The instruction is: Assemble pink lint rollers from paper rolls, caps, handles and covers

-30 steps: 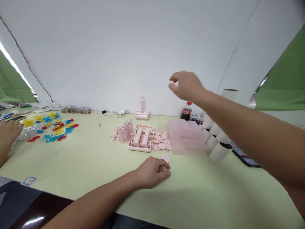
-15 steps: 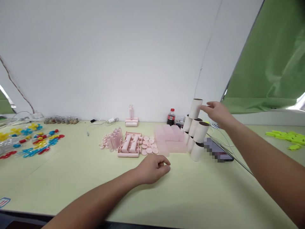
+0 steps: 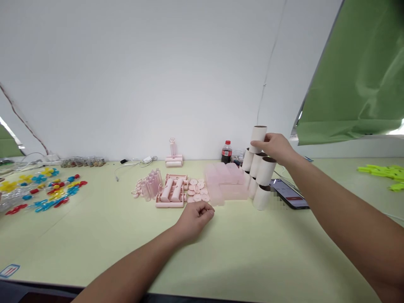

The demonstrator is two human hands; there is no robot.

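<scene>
My right hand is closed around the top white paper roll, thumb toward me, with its far fingers hidden. That roll stands upright over a stack of more white rolls with brown cores. My left hand rests on the table with fingers curled in, and nothing shows in it. Just beyond it lie pink round caps and pink roller frames. Translucent pink covers lie between the caps and the roll stack. To the left stand clear pink handles.
A phone lies right of the stack, beside cables. A cola bottle stands near the wall, as does an assembled pink lint roller. Colourful plastic pieces spread at the left; yellow-green pieces lie at the right.
My right hand has closed further round the top roll, with the thumb now across its near side. My left hand has drawn slightly left and its fingers have curled in.
</scene>
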